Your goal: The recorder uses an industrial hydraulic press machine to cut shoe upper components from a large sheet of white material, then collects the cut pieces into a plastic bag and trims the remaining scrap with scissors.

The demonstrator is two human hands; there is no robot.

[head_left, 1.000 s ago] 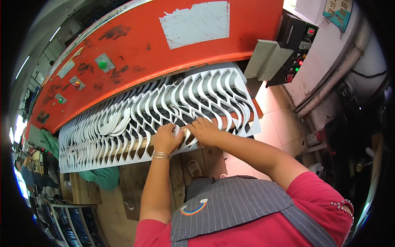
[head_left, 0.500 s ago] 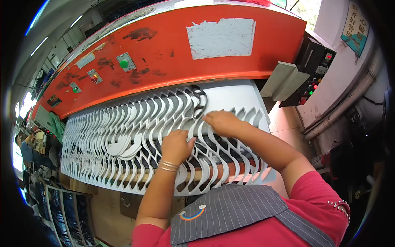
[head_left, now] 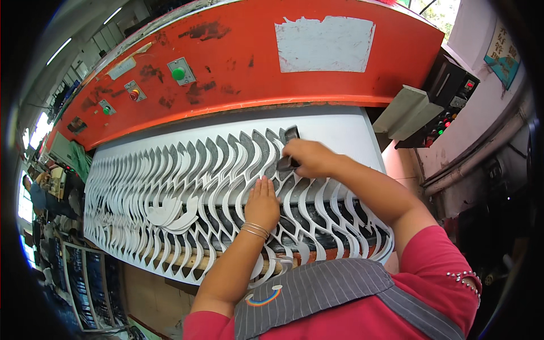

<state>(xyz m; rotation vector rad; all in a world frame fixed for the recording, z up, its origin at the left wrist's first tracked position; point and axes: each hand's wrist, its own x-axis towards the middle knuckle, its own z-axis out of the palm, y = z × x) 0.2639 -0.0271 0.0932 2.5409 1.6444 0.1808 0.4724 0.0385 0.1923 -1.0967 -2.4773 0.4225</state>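
My right hand (head_left: 309, 157) is closed around a dark curved cutting die (head_left: 291, 135), tilted up on its edge at the right end of the cut rows. Beneath it lies a stack of white sheet material (head_left: 334, 127), its near part cut into a lattice of wavy strips with leaf-shaped gaps. My left hand (head_left: 262, 204) lies flat on the lattice, fingers stretched out and pointing away from me. To its left, a small pile of loose white cut pieces (head_left: 170, 212) rests on the strips. The die's lower end is partly hidden by my right hand.
A large orange-red press (head_left: 238, 68) spans the far side, with a green button (head_left: 178, 73) and a red one on its front. A black control box (head_left: 447, 102) stands at the right beside a wall pipe. Shelving (head_left: 88, 286) is at the lower left; another person (head_left: 39, 192) is far left.
My right hand has taken hold of the die, which lay flat, and tilted it up. My left hand has shifted right and flattened. The near lattice has moved toward me.
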